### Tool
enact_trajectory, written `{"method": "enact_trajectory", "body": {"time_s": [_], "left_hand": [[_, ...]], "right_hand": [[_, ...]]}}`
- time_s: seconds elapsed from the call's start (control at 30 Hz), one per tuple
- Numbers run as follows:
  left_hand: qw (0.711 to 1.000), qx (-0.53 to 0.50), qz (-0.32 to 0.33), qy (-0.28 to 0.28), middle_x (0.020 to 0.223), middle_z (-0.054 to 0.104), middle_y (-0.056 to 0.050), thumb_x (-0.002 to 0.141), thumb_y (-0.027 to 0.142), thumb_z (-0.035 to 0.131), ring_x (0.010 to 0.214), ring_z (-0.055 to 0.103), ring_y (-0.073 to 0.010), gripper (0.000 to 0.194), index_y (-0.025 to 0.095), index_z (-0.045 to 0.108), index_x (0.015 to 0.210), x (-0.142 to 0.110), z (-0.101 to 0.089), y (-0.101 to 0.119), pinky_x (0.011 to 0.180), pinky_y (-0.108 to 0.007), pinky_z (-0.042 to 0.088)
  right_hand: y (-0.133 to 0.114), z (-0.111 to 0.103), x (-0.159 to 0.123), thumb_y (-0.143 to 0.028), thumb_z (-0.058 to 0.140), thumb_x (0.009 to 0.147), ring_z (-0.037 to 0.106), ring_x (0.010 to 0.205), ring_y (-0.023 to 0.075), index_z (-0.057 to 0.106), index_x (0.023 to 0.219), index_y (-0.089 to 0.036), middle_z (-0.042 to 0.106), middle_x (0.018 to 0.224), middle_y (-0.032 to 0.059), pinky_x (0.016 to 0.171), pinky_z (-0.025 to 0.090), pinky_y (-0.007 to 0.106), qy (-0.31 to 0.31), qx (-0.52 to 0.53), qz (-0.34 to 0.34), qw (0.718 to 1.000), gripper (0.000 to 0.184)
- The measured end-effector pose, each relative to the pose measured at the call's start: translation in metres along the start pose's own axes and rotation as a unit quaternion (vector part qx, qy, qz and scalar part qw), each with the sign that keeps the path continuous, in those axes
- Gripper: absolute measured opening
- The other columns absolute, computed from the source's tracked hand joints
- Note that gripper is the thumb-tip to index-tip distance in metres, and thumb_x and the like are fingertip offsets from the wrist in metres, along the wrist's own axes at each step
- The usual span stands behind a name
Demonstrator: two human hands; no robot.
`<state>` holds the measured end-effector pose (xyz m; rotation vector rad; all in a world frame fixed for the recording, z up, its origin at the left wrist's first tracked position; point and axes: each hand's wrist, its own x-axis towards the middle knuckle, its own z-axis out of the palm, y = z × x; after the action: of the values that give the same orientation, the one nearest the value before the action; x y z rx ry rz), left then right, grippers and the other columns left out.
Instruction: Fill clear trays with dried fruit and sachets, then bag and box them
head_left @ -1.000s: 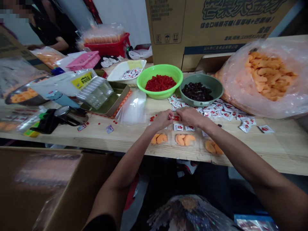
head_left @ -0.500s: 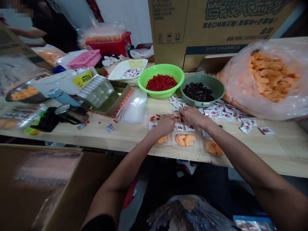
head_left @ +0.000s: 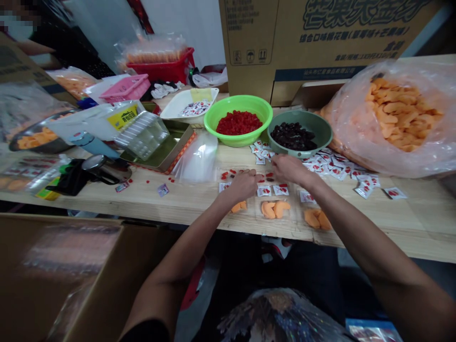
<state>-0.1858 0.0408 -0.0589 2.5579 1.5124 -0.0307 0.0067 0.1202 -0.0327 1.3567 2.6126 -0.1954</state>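
Clear plastic tray (head_left: 272, 198), the middle one of three, lies flat on a pale wooden table (head_left: 359, 216), seen by the head camera. Its long axis appears to run from 12 o'clock to 6, pointing at the wearer. At its 6 o'clock end sit curved orange pieces (head_left: 274, 209); next come two small printed packets (head_left: 264, 191), and at 12 o'clock small red pieces (head_left: 261, 178) and a dark piece (head_left: 270, 175).

From the tray's middle, the left hand (head_left: 245, 184) is at 10 o'clock, reaching across the neighbouring left tray. Its fingers are curled in, close beside the red pieces, and it looks the nearer hand. The right hand (head_left: 289, 168) is at 1 o'clock, fingertips drawn together just beyond the far end. Whether either grip is closed on anything cannot be told.

The table's front edge runs near the tray at 6 o'clock. Another tray, with orange pieces, lies at 4 o'clock. At 11 is a bright green bowl (head_left: 218, 134) of red pieces; at 1, a dark green bowl (head_left: 322, 127) of dark ones. Loose packets (head_left: 337, 172) spread at 2, below a big plastic bag (head_left: 351, 137). Wood shows at 3, beyond the right forearm, giving sideways room.
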Motion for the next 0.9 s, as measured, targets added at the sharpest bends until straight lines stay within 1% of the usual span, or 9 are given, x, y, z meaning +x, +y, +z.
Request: {"method": "enact_trajectory", "body": {"time_s": [0.1, 0.17, 0.27, 0.33, 0.4, 0.5, 0.6, 0.77, 0.9], "left_hand": [[0.998, -0.044, -0.031, 0.017, 0.113, 0.070, -0.012, 0.090, 0.011, 0.052, 0.107, 0.066, -0.0263, 0.036, 0.015, 0.063, 0.124, 0.000, -0.003, -0.004, 0.093, -0.038, 0.052], [0.994, -0.084, -0.062, 0.027, 0.109, 0.073, -0.012, 0.089, 0.012, 0.053, 0.103, 0.068, -0.0257, 0.038, 0.014, 0.063, 0.126, 0.005, -0.005, -0.007, 0.091, -0.037, 0.053], [0.980, -0.168, -0.082, 0.062, 0.105, 0.076, -0.009, 0.090, 0.014, 0.055, 0.097, 0.070, -0.0224, 0.030, 0.016, 0.071, 0.116, 0.023, -0.007, -0.008, 0.090, -0.033, 0.053], [0.967, -0.226, -0.076, 0.085, 0.102, 0.077, -0.007, 0.091, 0.016, 0.056, 0.093, 0.070, -0.0194, 0.024, 0.017, 0.075, 0.106, 0.040, -0.007, -0.003, 0.089, -0.030, 0.053], [0.962, -0.248, -0.063, 0.095, 0.102, 0.077, -0.006, 0.091, 0.016, 0.059, 0.092, 0.070, -0.0182, 0.021, 0.017, 0.077, 0.101, 0.059, -0.005, 0.006, 0.088, -0.028, 0.053], [0.975, -0.202, -0.040, 0.083, 0.105, 0.076, -0.007, 0.089, 0.012, 0.058, 0.096, 0.069, -0.0194, 0.024, 0.017, 0.077, 0.102, 0.081, 0.002, 0.021, 0.090, -0.029, 0.052], [0.987, -0.148, -0.025, 0.056, 0.104, 0.075, -0.009, 0.089, 0.010, 0.054, 0.097, 0.068, -0.0216, 0.028, 0.015, 0.077, 0.104, 0.091, 0.010, 0.029, 0.090, -0.031, 0.052], [0.991, -0.128, -0.007, 0.040, 0.102, 0.071, -0.013, 0.087, 0.008, 0.054, 0.096, 0.066, -0.0221, 0.024, 0.013, 0.077, 0.093, 0.093, 0.015, 0.026, 0.089, -0.030, 0.052], [0.989, -0.129, -0.033, 0.069, 0.109, 0.068, -0.012, 0.089, 0.005, 0.048, 0.098, 0.065, -0.0197, 0.034, 0.012, 0.072, 0.112, 0.087, 0.011, 0.020, 0.091, -0.030, 0.051]], "right_hand": [[0.020, -0.003, -0.014, -0.020, 0.048, 0.093, 0.064, 0.079, 0.0214, 0.066, 0.102, -0.016, 0.073, 0.096, 0.0107, 0.064, 0.036, 0.029, 0.024, 0.078, 0.028, 0.996, 0.021], [0.027, -0.002, -0.028, -0.018, 0.050, 0.090, 0.062, 0.077, 0.0199, 0.065, 0.101, -0.018, 0.072, 0.092, 0.0077, 0.064, 0.035, 0.028, 0.030, 0.116, 0.023, 0.992, 0.019], [0.026, 0.008, -0.048, -0.020, 0.051, 0.090, 0.061, 0.078, 0.0198, 0.064, 0.109, -0.020, 0.071, 0.094, 0.0062, 0.066, 0.037, 0.028, 0.005, 0.142, -0.009, 0.990, 0.023], [0.020, 0.016, -0.055, -0.023, 0.052, 0.092, 0.063, 0.083, 0.0217, 0.062, 0.114, -0.019, 0.071, 0.101, 0.0083, 0.069, 0.038, 0.029, -0.014, 0.134, -0.017, 0.991, 0.025], [0.015, 0.024, -0.058, -0.022, 0.053, 0.091, 0.064, 0.088, 0.0239, 0.060, 0.115, -0.017, 0.071, 0.105, 0.0110, 0.071, 0.040, 0.030, -0.018, 0.112, -0.015, 0.993, 0.026], [0.013, 0.033, -0.057, -0.017, 0.053, 0.088, 0.065, 0.090, 0.0249, 0.060, 0.112, -0.016, 0.071, 0.104, 0.0124, 0.074, 0.041, 0.031, -0.008, 0.089, -0.018, 0.996, 0.025], [0.015, 0.036, -0.056, -0.016, 0.052, 0.088, 0.065, 0.094, 0.0251, 0.060, 0.109, -0.015, 0.070, 0.105, 0.0136, 0.077, 0.043, 0.031, 0.008, 0.087, -0.023, 0.996, 0.023], [0.014, 0.035, -0.059, -0.014, 0.054, 0.084, 0.064, 0.093, 0.0241, 0.059, 0.110, -0.013, 0.069, 0.108, 0.0139, 0.078, 0.043, 0.030, 0.025, 0.096, -0.034, 0.995, 0.026], [0.022, 0.030, -0.062, -0.018, 0.051, 0.087, 0.061, 0.082, 0.0200, 0.061, 0.098, -0.017, 0.070, 0.097, 0.0089, 0.073, 0.041, 0.028, 0.049, 0.168, -0.016, 0.985, 0.015]]}}
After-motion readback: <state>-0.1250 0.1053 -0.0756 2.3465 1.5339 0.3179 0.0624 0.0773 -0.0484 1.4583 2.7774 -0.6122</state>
